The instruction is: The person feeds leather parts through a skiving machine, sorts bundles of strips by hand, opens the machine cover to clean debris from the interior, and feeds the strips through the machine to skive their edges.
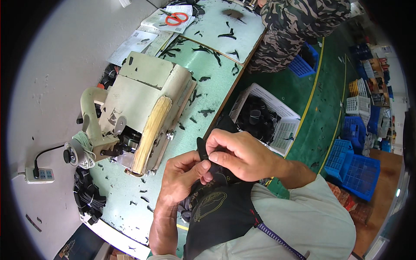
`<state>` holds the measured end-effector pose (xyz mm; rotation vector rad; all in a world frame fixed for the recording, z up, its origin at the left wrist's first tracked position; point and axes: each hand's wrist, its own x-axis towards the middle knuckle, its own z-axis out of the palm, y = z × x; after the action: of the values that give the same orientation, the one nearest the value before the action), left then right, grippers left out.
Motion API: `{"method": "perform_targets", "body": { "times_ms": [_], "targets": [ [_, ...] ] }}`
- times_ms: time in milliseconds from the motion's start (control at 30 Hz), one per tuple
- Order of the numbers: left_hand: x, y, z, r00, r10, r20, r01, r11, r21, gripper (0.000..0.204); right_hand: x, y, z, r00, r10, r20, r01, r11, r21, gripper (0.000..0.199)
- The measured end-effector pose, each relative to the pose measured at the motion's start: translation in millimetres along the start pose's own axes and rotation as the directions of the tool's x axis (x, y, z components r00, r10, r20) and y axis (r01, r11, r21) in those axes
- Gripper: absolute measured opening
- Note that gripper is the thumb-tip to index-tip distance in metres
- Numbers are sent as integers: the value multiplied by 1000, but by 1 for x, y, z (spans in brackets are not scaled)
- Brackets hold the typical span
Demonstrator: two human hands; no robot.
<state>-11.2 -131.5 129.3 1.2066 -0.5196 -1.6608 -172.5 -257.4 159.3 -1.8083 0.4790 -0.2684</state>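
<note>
Pinching a small black tongue-shaped strip, the curled bare left hand and bare right hand hold it at four o'clock from the cream metal machine; probably light, pliable, best gripped by its edges

Black piece at center, partly hidden behind fingers of left hand and right hand. Camouflage-clad co-worker, near one o'clock, cut off by upper edge. Shelf goods, toward three o'clock, too small to identify.
</note>
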Motion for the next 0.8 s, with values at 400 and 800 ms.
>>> {"method": "perform_targets", "body": {
  "times_ms": [400, 800],
  "targets": [
    [-11, -36, 22, 989, 90, -118, -142, 809, -571, 16, -2, 28, 26, 948, 315, 43, -138, 288, 948, 14],
    [-45, 2, -6, 862, 490, -128, -290, 685, 668, 34, 17, 17, 40, 787, 353, 505, -614, 524, 590, 10]
  ]
}}
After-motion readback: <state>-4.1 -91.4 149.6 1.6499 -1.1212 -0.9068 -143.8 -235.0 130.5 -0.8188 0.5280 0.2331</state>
